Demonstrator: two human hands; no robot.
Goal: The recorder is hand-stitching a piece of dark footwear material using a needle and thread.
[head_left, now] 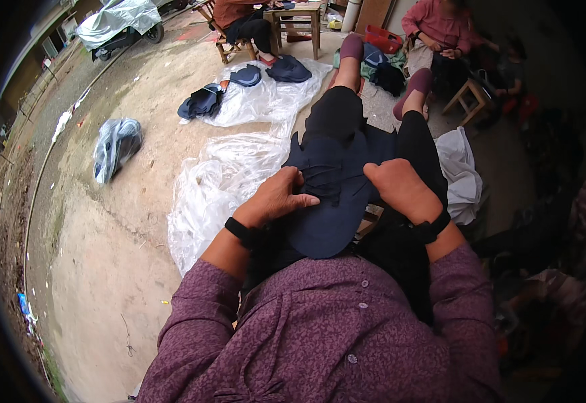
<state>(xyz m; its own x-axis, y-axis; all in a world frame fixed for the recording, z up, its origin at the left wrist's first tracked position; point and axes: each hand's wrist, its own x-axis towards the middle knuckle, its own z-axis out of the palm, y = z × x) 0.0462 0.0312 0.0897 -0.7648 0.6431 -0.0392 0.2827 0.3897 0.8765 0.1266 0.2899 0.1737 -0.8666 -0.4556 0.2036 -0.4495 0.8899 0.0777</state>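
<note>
Across my lap lies a dark blue fabric piece (pixel 326 225) with a rounded near end and pointed, cut edges at its far side. Several thin dark strips (pixel 321 180) lie over its middle. My left hand (pixel 273 196) is closed on the left side of the piece, its thumb stretched over the top and its fingertips partly hidden. At the right edge my right hand (pixel 400 187) is closed in a pinch, gripping the fabric there. More dark blue cloth spreads under the piece toward my knees.
Clear plastic sheeting (pixel 219 181) covers the ground at left, with dark blue pieces (pixel 202 101) stacked farther off. A plastic-wrapped bundle (pixel 117 149) lies beyond. Two other people sit ahead, one by a wooden table (pixel 296 13). A wooden stool (pixel 469 101) stands at right, near a white sack (pixel 457 174).
</note>
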